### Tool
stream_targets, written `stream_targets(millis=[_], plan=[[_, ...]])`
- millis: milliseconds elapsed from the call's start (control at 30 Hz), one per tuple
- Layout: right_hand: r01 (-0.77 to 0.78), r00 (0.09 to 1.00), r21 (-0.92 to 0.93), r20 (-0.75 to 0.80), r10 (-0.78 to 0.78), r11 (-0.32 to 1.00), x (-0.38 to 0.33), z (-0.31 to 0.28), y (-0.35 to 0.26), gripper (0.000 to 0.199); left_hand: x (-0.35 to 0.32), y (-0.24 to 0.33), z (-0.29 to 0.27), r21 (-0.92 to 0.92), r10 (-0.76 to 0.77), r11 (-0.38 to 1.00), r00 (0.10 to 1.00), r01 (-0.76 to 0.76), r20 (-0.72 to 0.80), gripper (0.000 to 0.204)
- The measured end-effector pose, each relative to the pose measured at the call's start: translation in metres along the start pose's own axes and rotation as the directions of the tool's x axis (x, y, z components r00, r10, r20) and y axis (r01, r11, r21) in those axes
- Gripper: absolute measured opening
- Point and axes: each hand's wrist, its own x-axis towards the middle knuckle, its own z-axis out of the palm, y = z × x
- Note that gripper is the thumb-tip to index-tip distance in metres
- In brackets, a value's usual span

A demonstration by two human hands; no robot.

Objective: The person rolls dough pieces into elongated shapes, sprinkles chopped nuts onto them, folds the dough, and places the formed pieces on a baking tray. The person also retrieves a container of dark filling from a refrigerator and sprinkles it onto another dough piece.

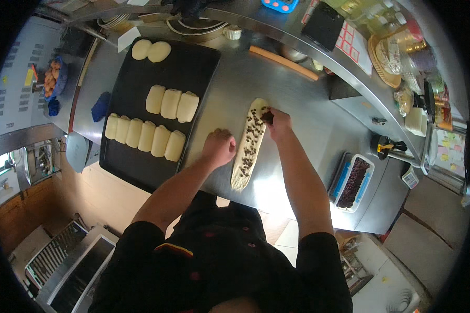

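Observation:
A long flat strip of pale dough (239,180) lies on the steel table (308,167), pointing away from me, with dark chocolate chips (251,136) scattered along its length. My right hand (280,125) is over the strip's far right edge, its fingers closed around a clump of chocolate chips (268,116). Just left of the strip, my left hand (219,147) rests on the table as a loose fist, and nothing shows in it. To the left, a black baking tray (136,81) carries rolled dough pieces (171,103) in rows and two rounder pieces (158,51) at its far end.
A white tub (369,180) of chocolate chips stands at the table's right side. A wooden rolling pin (283,63) lies at the back, below a steel shelf edge (277,32). Left of the tray are a blue cloth (101,107) and a blue basket of eggs (54,78).

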Motion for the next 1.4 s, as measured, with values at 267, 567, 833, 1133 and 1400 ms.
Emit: stream_targets(millis=[267, 567, 833, 1133, 1400], plan=[[0.186, 0.982, -0.311, 0.087, -0.167, 0.932, -0.022, -0.007, 0.005, 0.022, -0.051, 0.025, 0.005, -0.177, 0.088, 0.982, 0.991, -0.070, 0.097, 0.008], [0.179, 0.959, -0.500, 0.279, -0.037, 0.847, -0.103, -0.082, 0.100, 0.025, -0.081, 0.015, 0.035, -0.276, 0.147, 0.951, 0.989, -0.139, 0.010, 0.013], [0.094, 0.976, -0.353, 0.216, -0.017, 0.931, -0.115, -0.083, 0.124, 0.021, -0.086, 0.035, 0.008, -0.144, 0.139, 0.982, 0.984, -0.123, 0.107, 0.054], [-0.099, 0.954, 0.006, 0.285, 0.093, 0.995, -0.116, -0.094, 0.065, 0.024, -0.109, 0.048, 0.005, 0.146, 0.392, 0.880, 0.865, -0.452, 0.312, 0.075], [0.279, 0.952, -0.298, 0.212, -0.221, 0.913, -0.054, -0.036, 0.047, 0.023, -0.114, 0.054, 0.019, 0.136, 0.386, 0.879, 0.848, -0.458, 0.363, 0.074]])
